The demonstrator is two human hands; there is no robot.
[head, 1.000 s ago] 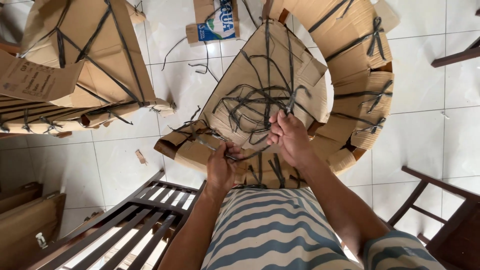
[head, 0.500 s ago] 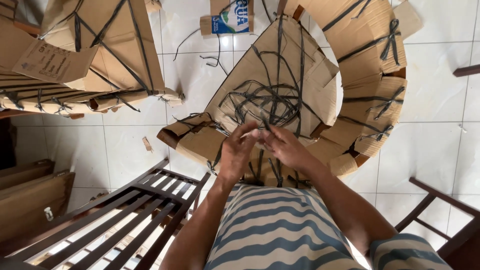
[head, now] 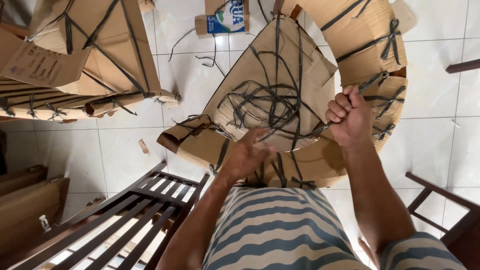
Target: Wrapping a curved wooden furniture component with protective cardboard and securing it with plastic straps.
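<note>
A cardboard-wrapped chair [head: 305,75] with a curved back stands on the white tiles in front of me, bound with black plastic string [head: 270,102]. My left hand [head: 247,155] presses on the cardboard at the front edge of the seat and pinches the string there. My right hand [head: 350,117] is a closed fist at the right side of the seat, gripping a strand of the same string, which runs taut between the two hands. A tangle of loose string loops lies over the seat cardboard.
A second cardboard-wrapped piece [head: 85,60] tied with string sits at upper left. A dark wooden slatted frame [head: 135,210] is by my left leg, and another dark wooden frame [head: 440,200] is at right. A small torn carton [head: 222,17] and string scraps lie on the tiles.
My right hand has pulled away from the left, moving right and up with the string, which is now stretched tight. The left hand stayed at the seat's front edge.
</note>
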